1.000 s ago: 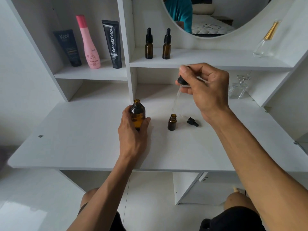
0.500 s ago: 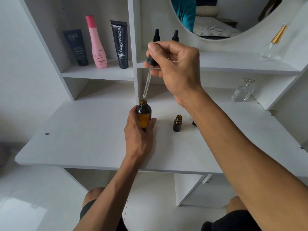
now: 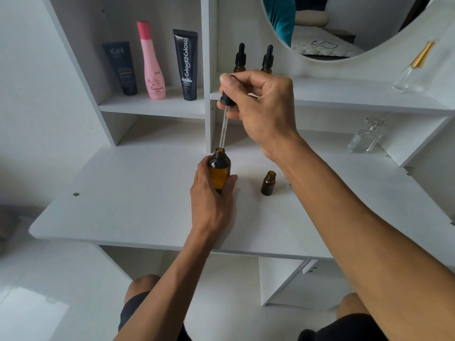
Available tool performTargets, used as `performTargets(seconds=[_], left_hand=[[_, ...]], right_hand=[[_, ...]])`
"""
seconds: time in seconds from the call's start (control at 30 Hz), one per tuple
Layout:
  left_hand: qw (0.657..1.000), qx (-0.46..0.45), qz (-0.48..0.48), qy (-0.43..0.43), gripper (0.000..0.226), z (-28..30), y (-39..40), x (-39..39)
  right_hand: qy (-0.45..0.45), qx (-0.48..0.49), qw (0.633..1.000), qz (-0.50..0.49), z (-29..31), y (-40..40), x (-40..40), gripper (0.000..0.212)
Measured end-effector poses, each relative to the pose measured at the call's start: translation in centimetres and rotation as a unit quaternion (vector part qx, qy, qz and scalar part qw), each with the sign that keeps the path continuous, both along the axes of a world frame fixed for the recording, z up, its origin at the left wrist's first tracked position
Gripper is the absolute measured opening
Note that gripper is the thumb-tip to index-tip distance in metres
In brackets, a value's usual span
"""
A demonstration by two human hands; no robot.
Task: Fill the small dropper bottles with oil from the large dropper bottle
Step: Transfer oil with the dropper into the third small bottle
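The glass dropper pipette (image 3: 224, 126), pinched by the right hand (image 3: 261, 107), has been lowered into the large amber bottle (image 3: 219, 172) gripped by the left hand (image 3: 211, 200), ready for drawing oil.

The left hand (image 3: 211, 200) grips the large dropper bottle (image 3: 219, 172) on the white desk (image 3: 138, 198). The right hand (image 3: 263, 107) pinches the dropper (image 3: 224, 124), tip at the bottle's mouth. A small open bottle (image 3: 268, 183) stands nearby.

Dark tube (image 3: 120, 67) reads "Kahf", pink bottle (image 3: 153, 65) "Tamara", black tube (image 3: 187, 65) "Glad2Glow".
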State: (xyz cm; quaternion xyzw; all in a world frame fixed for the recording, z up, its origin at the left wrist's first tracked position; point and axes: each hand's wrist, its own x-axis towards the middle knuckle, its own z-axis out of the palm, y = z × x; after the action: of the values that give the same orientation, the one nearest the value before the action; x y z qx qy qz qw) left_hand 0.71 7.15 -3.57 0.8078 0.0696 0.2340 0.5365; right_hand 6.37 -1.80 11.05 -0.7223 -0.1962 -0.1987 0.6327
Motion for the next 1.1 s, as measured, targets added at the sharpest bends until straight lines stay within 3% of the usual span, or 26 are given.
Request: performTargets(seconds=[0.43, 1.1], left_hand=[[1.0, 0.014, -0.001, 0.003, 0.055, 0.0, 0.1, 0.1], [1.0, 0.01, 0.0, -0.002, 0.055, 0.0, 0.0, 0.0]], right_hand=[[-0.027, -0.03, 0.999, -0.019, -0.1, 0.1, 0.2, 0.018], [0.022, -0.067, 0.997, -0.011, -3.6, 0.2, 0.0, 0.018]])
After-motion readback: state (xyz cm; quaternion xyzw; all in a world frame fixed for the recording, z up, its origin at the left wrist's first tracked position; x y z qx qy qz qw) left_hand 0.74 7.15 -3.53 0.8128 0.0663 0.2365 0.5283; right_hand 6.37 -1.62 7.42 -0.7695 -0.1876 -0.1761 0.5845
